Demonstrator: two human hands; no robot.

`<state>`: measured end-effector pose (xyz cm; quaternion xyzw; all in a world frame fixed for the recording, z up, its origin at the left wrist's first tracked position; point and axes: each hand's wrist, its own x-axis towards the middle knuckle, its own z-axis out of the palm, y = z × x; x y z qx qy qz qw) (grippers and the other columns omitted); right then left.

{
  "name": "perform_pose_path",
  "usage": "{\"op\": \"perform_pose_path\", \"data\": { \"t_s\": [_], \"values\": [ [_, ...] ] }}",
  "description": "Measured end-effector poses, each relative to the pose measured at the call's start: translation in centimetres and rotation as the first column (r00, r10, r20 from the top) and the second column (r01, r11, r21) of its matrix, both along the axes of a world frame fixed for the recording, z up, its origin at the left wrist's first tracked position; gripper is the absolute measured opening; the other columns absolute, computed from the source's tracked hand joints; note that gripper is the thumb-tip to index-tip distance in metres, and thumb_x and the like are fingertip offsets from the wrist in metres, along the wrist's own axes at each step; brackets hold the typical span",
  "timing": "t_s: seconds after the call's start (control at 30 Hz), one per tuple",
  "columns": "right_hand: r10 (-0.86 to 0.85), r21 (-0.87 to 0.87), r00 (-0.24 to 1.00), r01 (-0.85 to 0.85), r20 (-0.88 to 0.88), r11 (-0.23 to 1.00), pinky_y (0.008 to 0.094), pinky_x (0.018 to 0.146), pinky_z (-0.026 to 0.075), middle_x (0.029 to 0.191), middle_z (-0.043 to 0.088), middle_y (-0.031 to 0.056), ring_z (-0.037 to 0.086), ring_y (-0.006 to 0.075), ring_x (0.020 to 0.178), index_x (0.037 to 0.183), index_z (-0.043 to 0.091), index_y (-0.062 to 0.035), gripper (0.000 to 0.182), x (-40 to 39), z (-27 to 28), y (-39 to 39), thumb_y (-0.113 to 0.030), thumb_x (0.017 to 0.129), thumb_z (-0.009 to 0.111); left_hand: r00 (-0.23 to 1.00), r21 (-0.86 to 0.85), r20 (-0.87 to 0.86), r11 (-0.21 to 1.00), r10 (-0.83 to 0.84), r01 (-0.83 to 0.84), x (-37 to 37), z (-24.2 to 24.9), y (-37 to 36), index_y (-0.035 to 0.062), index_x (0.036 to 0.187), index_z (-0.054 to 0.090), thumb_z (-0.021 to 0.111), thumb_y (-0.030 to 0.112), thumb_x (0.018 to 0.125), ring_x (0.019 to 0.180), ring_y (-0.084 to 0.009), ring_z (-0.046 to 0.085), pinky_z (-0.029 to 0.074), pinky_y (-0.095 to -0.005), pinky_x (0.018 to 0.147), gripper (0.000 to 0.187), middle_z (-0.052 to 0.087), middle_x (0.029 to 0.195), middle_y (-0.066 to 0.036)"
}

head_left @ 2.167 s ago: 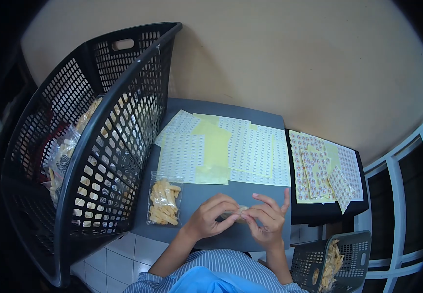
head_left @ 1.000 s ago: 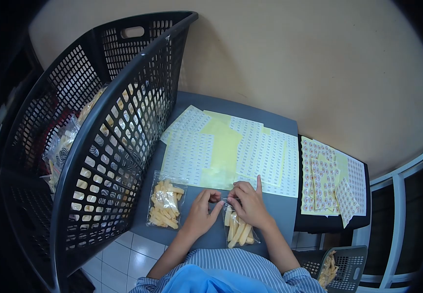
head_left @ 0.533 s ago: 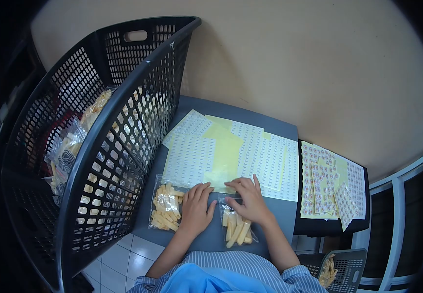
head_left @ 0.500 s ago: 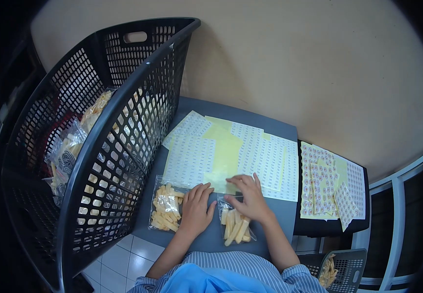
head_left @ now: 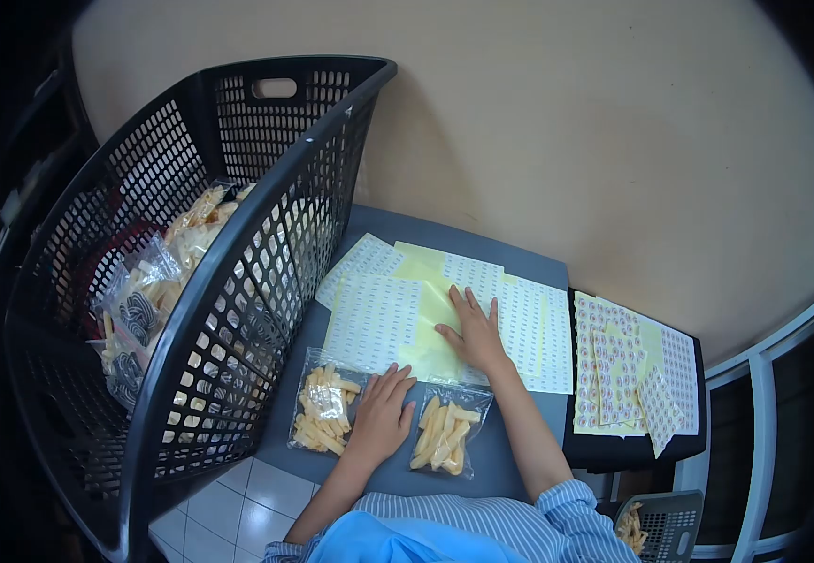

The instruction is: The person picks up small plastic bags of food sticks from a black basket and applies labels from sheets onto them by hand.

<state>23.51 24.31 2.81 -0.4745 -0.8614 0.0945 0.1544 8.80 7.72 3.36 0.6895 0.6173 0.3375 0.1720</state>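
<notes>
Small printed labels in rows cover the white and yellow sticker sheets (head_left: 369, 319) spread over the grey table. My right hand (head_left: 475, 336) lies on their bare yellow part, fingers spread, holding nothing. My left hand (head_left: 383, 413) rests at the sheets' lower edge with its fingers stretched out, between two clear plastic bags of pale yellow stick-shaped snacks. The left bag (head_left: 321, 420) is right beside that hand, its upper part shiny. Below my right wrist lies the right bag (head_left: 446, 433), flat on the table and touched by neither hand.
A large black plastic basket (head_left: 238, 249) with bagged snacks (head_left: 149, 296) stands at the left. More sticker sheets (head_left: 618, 385) with round labels lie on a black surface at the right. Below them is a smaller basket (head_left: 675, 521) with snack sticks. A wall rises behind the table.
My right hand has left the right bag and moved up onto the sticker sheets, laying its fingers out. That bag now lies uncovered. My left hand stays nearly in place; the view has shifted slightly.
</notes>
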Motion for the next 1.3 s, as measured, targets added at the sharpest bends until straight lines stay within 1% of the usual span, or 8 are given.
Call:
{"op": "perform_pose_path", "data": {
  "t_s": [0.17, 0.23, 0.57, 0.67, 0.77, 0.97, 1.07, 1.3],
  "values": [
    [0.026, -0.111, 0.953, -0.062, -0.301, 0.992, 0.0431, 0.091, 0.036, 0.106, 0.057, 0.0162, 0.054, 0.0261, 0.101, 0.128, 0.033, -0.0039, 0.064, -0.5, 2.9, -0.4, -0.017, 0.074, 0.065, 0.999, 0.005, 0.041, 1.0, 0.023, -0.023, -0.2, 0.3, 0.0, 0.0019, 0.108, 0.049, 0.054, 0.011, 0.078, 0.122, -0.0297, 0.033, 0.025, -0.0446, 0.101, 0.032, 0.044, 0.123, -0.013],
    [-0.228, -0.384, 0.705, -0.068, -0.672, 0.921, 0.0287, 0.074, 0.048, 0.102, 0.058, 0.0154, 0.06, 0.0201, 0.089, 0.127, 0.033, -0.0024, 0.064, -0.9, 4.0, -1.1, 0.001, 0.071, 0.064, 0.998, 0.007, 0.044, 0.999, 0.035, -0.036, -0.3, 0.4, -0.1, 0.0016, 0.108, 0.049, 0.054, 0.012, 0.078, 0.122, -0.0299, 0.033, 0.025, -0.0445, 0.101, 0.032, 0.044, 0.123, -0.013],
    [0.0, -0.02, 0.412, -0.044, -0.911, 0.999, 0.0264, 0.073, 0.049, 0.096, 0.06, 0.0148, 0.06, 0.0161, 0.085, 0.135, 0.016, -0.0074, 0.069, 2.5, 10.5, -2.0, 0.004, 0.078, 0.054, 0.886, 0.292, 0.441, 0.91, 0.147, -0.296, -1.1, 3.2, -0.1, 0.002, 0.115, 0.033, 0.064, 0.01, 0.07, 0.102, -0.0239, 0.04, 0.034, -0.0324, 0.083, 0.055, 0.039, 0.11, -0.014],
    [-0.057, -0.072, 0.161, -0.085, -0.985, 0.994, 0.0259, 0.071, 0.051, 0.095, 0.06, 0.0159, 0.06, 0.016, 0.084, 0.136, 0.01, -0.0074, 0.072, 4.2, 13.7, -3.5, 0.002, 0.079, 0.055, 0.286, 0.343, 0.927, 0.852, -0.241, -0.395, -2.2, 2.8, 0.4, 0.0053, 0.126, 0.02, 0.07, 0.027, 0.064, 0.113, -0.0212, 0.033, 0.029, -0.0344, 0.091, 0.083, 0.029, 0.125, -0.009],
    [-0.08, -0.089, 0.103, -0.081, -0.991, 0.993, 0.0257, 0.071, 0.051, 0.096, 0.059, 0.0155, 0.06, 0.016, 0.084, 0.135, 0.011, -0.0064, 0.071, 4.2, 14.7, -5.6, 0.002, 0.079, 0.055, 0.297, 0.445, 0.853, 0.896, -0.428, 0.013, 0.8, 2.9, 0.5, 0.0067, 0.134, 0.008, 0.072, 0.035, 0.064, 0.124, -0.0236, 0.024, 0.021, -0.0373, 0.101, 0.099, 0.02, 0.135, -0.01],
    [-0.103, -0.125, 0.176, -0.12, -0.979, 0.985, 0.0268, 0.072, 0.049, 0.097, 0.059, 0.0125, 0.059, 0.0167, 0.086, 0.132, 0.02, -0.0024, 0.068, 2.9, 14.0, -9.1, 0.0, 0.077, 0.059, 0.011, 0.176, 0.983, 0.963, -0.182, 0.205, 4.8, 6.6, -0.7, 0.0028, 0.129, 0.03, 0.05, 0.017, 0.085, 0.117, -0.0196, 0.038, 0.031, -0.0337, 0.098, 0.05, 0.039, 0.126, -0.01],
    [-0.033, 0.4, 0.696, 0.45, -0.717, 0.799, 0.0334, 0.068, 0.044, 0.09, 0.059, 0.0086, 0.056, 0.0239, 0.08, 0.119, 0.045, -0.0016, 0.058, 2.9, 13.8, -10.7, -0.005, 0.067, 0.069, -0.06, 0.034, 0.998, 0.989, -0.026, 0.146, 5.7, 7.0, -1.0, 0.0022, 0.126, 0.032, 0.039, 0.012, 0.089, 0.114, -0.0186, 0.041, 0.034, -0.0327, 0.097, 0.039, 0.042, 0.123, -0.011],
    [-0.063, 0.256, 0.684, 0.356, -0.727, 0.899, 0.028, 0.064, 0.047, 0.082, 0.059, 0.0107, 0.059, 0.0208, 0.073, 0.09, 0.064, 0.0002, 0.024, 0.7, 11.8, -15.8, 0.0, 0.066, 0.068, -0.053, 0.122, 0.992, 0.986, -0.117, 0.116, 6.3, 5.3, -1.5, 0.0024, 0.125, 0.034, 0.035, 0.015, 0.091, 0.113, -0.0187, 0.042, 0.034, -0.0327, 0.096, 0.036, 0.043, 0.122, -0.011]
  ]
}}
